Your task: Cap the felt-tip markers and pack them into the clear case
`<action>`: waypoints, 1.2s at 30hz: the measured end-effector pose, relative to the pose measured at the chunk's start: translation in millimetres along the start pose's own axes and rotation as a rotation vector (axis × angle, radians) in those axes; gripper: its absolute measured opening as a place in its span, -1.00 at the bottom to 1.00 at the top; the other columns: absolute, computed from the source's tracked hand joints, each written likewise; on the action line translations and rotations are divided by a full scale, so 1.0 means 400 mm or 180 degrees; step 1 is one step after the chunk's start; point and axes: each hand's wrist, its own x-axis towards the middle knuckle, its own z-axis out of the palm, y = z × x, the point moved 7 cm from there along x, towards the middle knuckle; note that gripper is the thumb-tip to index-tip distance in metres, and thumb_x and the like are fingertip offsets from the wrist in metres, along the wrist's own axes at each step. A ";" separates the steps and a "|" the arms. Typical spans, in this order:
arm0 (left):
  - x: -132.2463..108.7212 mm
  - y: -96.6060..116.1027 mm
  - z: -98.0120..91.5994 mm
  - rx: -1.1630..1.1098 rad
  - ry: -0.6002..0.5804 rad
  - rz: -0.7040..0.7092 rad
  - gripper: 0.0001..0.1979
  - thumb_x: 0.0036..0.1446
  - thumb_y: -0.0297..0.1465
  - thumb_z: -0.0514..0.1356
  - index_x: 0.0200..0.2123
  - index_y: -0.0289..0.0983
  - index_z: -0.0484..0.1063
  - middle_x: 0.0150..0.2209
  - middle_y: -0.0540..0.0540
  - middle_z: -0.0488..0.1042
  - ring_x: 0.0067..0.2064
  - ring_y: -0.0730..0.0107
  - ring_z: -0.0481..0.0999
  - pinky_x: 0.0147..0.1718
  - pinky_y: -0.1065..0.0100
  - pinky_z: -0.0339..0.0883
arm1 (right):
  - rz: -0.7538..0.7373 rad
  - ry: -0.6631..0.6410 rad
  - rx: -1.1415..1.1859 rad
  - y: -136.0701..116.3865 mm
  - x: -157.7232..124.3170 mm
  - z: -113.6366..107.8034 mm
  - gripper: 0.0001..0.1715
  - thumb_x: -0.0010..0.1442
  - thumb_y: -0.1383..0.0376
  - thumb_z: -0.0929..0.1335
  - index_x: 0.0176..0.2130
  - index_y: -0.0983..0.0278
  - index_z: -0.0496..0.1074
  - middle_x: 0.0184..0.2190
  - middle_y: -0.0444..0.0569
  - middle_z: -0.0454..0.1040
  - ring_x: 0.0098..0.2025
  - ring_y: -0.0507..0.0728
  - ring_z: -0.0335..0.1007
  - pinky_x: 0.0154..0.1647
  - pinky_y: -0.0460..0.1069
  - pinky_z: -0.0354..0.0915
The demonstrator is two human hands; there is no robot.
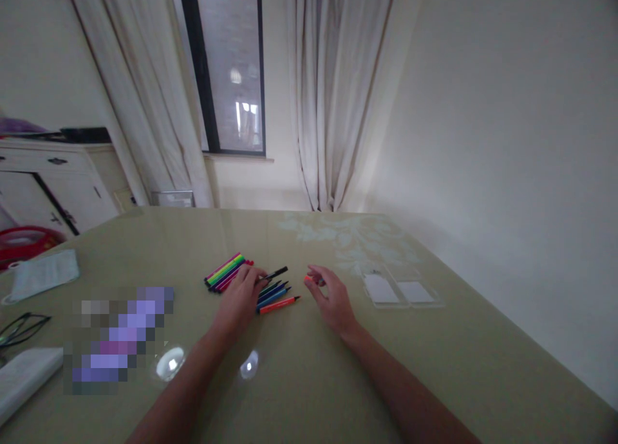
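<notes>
My left hand (243,294) is closed, its fingertips on a black marker (277,273) that points to the right. Under and beside that hand lie several uncapped markers, among them a blue marker (276,296) and an orange-red marker (280,304) nearest me. To its left is a row of colored markers (226,270), partly hidden by the fingers. My right hand (330,294) is raised a little to the right of the tips, thumb and fingers pinched on a small orange piece (308,278) that looks like a marker cap.
An open clear plastic case (404,304) with white inserts lies on the table (309,379) at right. A face mask (46,273), glasses (24,328), a white object (29,379) and a blurred-out purple item (125,334) are at left. A wall borders the right side.
</notes>
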 end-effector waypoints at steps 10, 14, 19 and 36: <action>-0.062 0.157 0.056 -0.0266 -0.0397 0.0878 -0.74 0.46 -0.38 -0.06 -0.01 -0.22 0.40 -0.13 -0.17 0.52 -0.08 0.15 0.54 -0.04 0.13 0.46 | 0.0293 -0.0391 0.0807 -0.051 -0.031 0.041 -0.82 0.26 0.14 0.45 -0.21 0.18 0.58 -0.39 -0.05 0.60 -0.36 0.16 0.53 -0.26 0.02 0.45; -0.068 0.167 0.076 0.0119 -0.0546 0.0943 -0.75 0.47 -0.35 -0.05 -0.08 -0.20 0.42 -0.15 -0.15 0.53 -0.14 0.19 0.57 -0.15 0.25 0.46 | 0.0524 -0.0593 0.1124 -0.044 -0.036 0.056 -0.79 0.20 0.10 0.47 -0.28 0.18 0.57 -0.44 -0.09 0.56 -0.40 0.13 0.49 -0.30 0.01 0.43; -0.069 0.156 0.088 0.0591 -0.0967 0.0757 -0.75 0.48 -0.33 -0.04 -0.07 -0.13 0.44 -0.18 -0.09 0.60 -0.33 0.25 0.61 -0.48 0.37 0.29 | 0.0878 -0.0720 0.1728 -0.035 -0.041 0.071 -0.72 0.16 0.04 0.49 -0.35 0.20 0.56 -0.49 -0.13 0.53 -0.44 0.09 0.46 -0.36 -0.02 0.41; -0.008 -0.082 0.013 0.0684 0.0231 -0.0003 -0.54 0.37 -0.44 -0.08 0.25 -0.42 0.30 0.01 -0.36 0.47 0.09 0.00 0.51 0.14 0.00 0.38 | 0.0948 0.0679 0.0207 0.163 0.029 -0.109 -0.77 0.10 0.17 0.42 -0.25 0.24 0.50 -0.36 0.00 0.61 -0.35 0.17 0.52 -0.28 0.04 0.42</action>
